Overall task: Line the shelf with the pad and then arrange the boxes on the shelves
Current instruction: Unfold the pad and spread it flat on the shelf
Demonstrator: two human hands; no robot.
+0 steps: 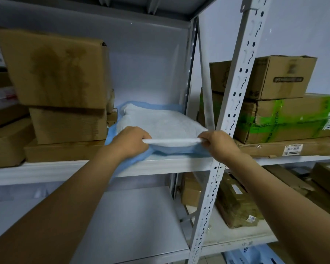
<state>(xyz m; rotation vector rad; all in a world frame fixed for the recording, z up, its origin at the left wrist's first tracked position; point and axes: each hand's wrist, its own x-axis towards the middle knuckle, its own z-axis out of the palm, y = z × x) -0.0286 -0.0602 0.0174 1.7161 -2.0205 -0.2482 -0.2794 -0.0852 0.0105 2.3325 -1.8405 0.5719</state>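
Note:
A white pad with a blue backing (160, 122) lies rumpled on the middle shelf (69, 169), between a stack of cardboard boxes (63, 88) and the white upright post (231, 115). My left hand (130, 140) grips the pad's folded front edge at its left end. My right hand (217, 142) grips the same edge at its right end, close to the post. The front edge is lifted a little off the shelf. Blue backing hangs over the shelf's front lip below my left wrist.
More cardboard boxes (282, 115) are stacked on the neighbouring shelf unit to the right, one wrapped in green tape. The lower shelf (133, 221) shows a bare white board, with brown parcels (234, 204) on the right side. Flat boxes (4, 138) sit at far left.

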